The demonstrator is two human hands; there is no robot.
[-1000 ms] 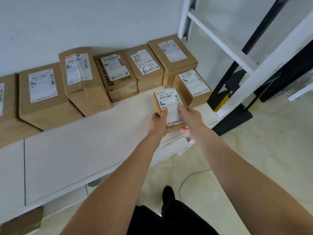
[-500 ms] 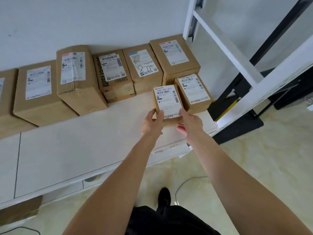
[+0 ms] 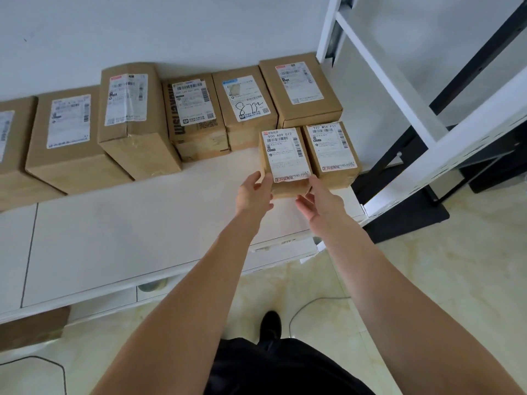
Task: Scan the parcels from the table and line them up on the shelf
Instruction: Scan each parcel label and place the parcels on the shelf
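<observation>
Head view: my left hand (image 3: 253, 192) and right hand (image 3: 319, 202), fingers relaxed, touch the small parcel (image 3: 285, 159) on the white shelf (image 3: 142, 232). Neighbouring parcel (image 3: 332, 153) sits just beside it; larger boxes (image 3: 248, 106) line the wall behind.

Leftmost parcel (image 3: 8, 155) at 9 o'clock cut by frame edge; small label print (image 3: 286, 155) on held box unreadable.
</observation>
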